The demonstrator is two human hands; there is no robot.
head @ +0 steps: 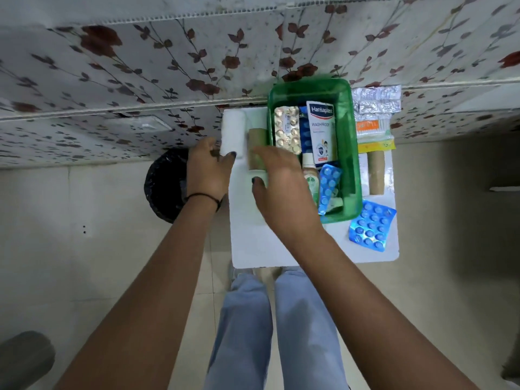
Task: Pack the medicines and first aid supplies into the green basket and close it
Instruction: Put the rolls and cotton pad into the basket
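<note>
While your two hands work the left side of the white counter [253, 243], the packing is only part done; the green basket [355, 153] stands open at the far middle of the counter, already holding a gold blister strip [287, 128], a Hansaplast box [321, 130], a small bottle [309, 175] and a blue blister strip [329, 187]. Your left hand [208, 167] has its fingers curled loosely against the near end of the white bandage roll [233, 133], touching it, though I cannot tell whether it truly grips; your right hand [281, 187] is spread wide, palm down, over the brown roll [257, 147] just left of the basket, closed on nothing that shows. I judge the step in hand to be gathering these two rolls; the next move calls for closing on each and lifting it over the basket's left wall into the free space. Outside on the right lie a second blue blister sheet [371, 226], another brown roll [376, 173], silver strips [377, 102] and a packet of swabs [372, 128]; no lid shows clearly.
</note>
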